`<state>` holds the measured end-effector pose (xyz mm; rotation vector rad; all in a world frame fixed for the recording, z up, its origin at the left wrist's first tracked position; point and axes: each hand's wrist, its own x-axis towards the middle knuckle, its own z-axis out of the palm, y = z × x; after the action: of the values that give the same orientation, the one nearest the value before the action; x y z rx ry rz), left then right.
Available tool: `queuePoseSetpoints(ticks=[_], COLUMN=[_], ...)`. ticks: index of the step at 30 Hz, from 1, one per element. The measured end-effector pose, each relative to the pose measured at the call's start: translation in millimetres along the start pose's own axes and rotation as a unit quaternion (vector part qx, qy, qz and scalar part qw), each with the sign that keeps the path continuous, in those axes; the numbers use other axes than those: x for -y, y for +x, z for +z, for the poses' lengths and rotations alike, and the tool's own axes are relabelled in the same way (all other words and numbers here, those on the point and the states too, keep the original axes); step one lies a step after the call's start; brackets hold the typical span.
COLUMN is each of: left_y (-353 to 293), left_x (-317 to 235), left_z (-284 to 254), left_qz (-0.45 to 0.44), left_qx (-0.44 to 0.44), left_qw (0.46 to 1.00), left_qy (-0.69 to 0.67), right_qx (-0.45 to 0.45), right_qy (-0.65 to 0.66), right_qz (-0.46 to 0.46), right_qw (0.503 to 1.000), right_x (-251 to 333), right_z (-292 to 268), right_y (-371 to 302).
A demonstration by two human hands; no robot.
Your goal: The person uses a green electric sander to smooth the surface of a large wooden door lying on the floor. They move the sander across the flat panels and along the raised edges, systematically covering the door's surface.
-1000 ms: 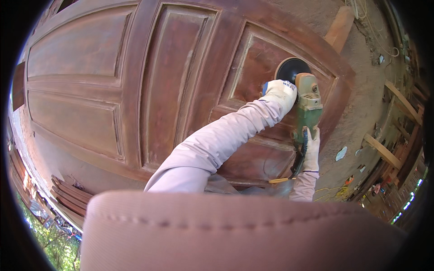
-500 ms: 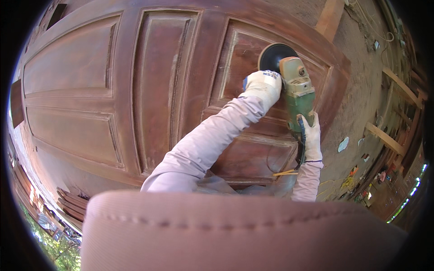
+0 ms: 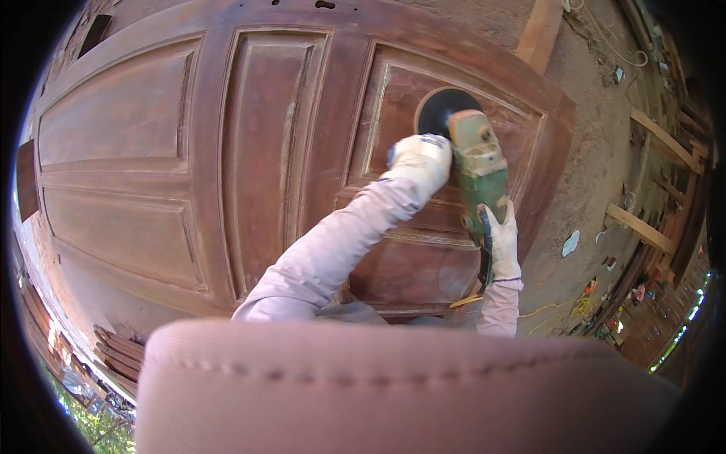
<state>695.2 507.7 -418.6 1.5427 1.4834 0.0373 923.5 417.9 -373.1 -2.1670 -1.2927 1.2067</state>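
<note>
A green-bodied angle grinder (image 3: pixel 484 185) with a worn metal head and a round black disc (image 3: pixel 446 112) lies across the right part of a brown panelled wooden door (image 3: pixel 206 144). Its disc is over the upper right panel; whether it touches the wood I cannot tell. My left hand (image 3: pixel 423 163), in a white glove with blue trim, is closed at the side of the grinder's head, where a side handle would be hidden by the fingers. Around the rear of the green body my right hand (image 3: pixel 503 240), gloved too, is wrapped. The power cord (image 3: pixel 485 266) hangs from the rear end.
Bare ground surrounds the door. A wooden beam (image 3: pixel 540 34) lies at the top right, and timber pieces (image 3: pixel 641 228) stand along the right. Yellow cord (image 3: pixel 582 306) is at lower right, stacked planks (image 3: pixel 117 352) at lower left. A cap brim (image 3: pixel 393 386) covers the bottom.
Both hands and the grinder have moved a little left and nearer to me over the same panel. The view has shifted slightly, bringing holes in the door's far edge into sight.
</note>
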Motion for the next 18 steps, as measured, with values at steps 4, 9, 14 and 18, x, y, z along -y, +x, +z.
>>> queuePoseSetpoints(ticks=[4, 9, 14, 18], left_y=[-22, -10, 24, 46], left_x=[43, 37, -13, -56], left_z=[-27, -41, -18, -10], left_qz=[-0.046, -0.073, -0.022, 0.001], left_qx=[-0.065, -0.039, 0.014, 0.075], left_qw=[0.997, 0.997, 0.999, 0.997], left_qy=[0.014, 0.011, 0.02, 0.033], right_qx=[0.047, 0.051, -0.003, -0.034], right_qy=[-0.082, -0.023, -0.039, 0.01], right_qz=[-0.049, -0.019, 0.009, 0.003], right_qw=[0.994, 0.998, 0.999, 0.999], right_x=[39, 40, 19, -17], right_z=[35, 32, -15, -42], right_y=[15, 34, 35, 42])
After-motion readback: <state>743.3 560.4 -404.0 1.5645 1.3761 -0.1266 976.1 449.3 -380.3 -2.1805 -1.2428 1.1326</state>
